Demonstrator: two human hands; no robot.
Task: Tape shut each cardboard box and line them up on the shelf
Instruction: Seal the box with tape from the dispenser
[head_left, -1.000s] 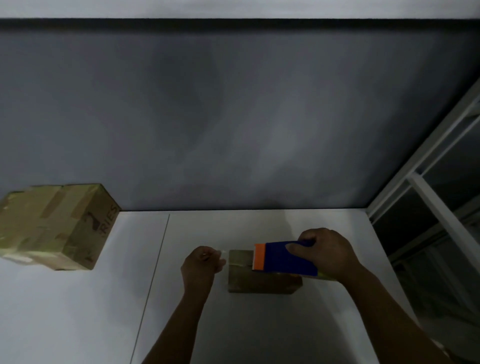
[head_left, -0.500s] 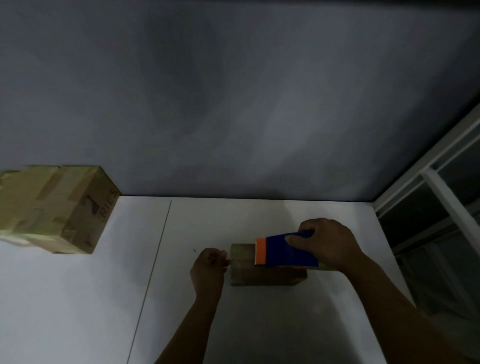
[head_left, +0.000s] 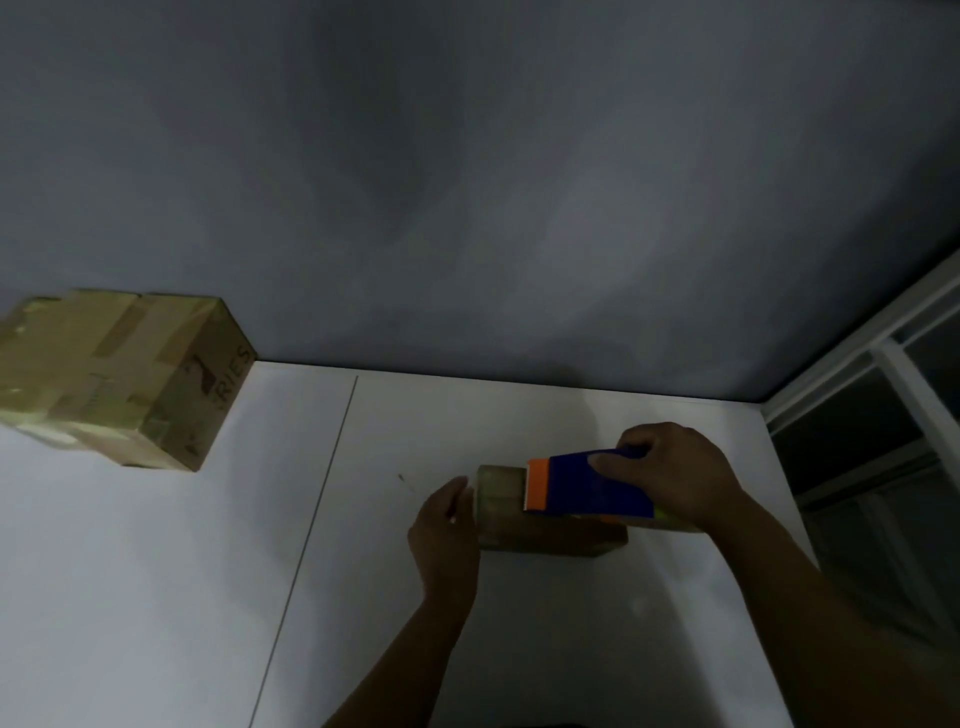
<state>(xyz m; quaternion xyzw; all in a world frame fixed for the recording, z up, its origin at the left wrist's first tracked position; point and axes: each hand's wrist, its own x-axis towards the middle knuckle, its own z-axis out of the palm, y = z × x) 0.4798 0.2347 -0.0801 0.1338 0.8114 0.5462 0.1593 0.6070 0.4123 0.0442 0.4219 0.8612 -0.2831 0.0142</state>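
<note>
Ahead of you rises a plain grey wall (head_left: 467, 182), dimly lit (darker patches blotch its middle). To your right a white window frame (head_left: 883, 353) slants across the corner, with dark glass panes (head_left: 841, 436) between its bars.

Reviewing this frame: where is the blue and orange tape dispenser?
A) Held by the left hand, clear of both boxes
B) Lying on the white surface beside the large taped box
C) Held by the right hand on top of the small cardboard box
C: the right hand grips the blue and orange plastic tape dispenser on top of the small brown cardboard box, while the left hand is at that box's left end.
</note>
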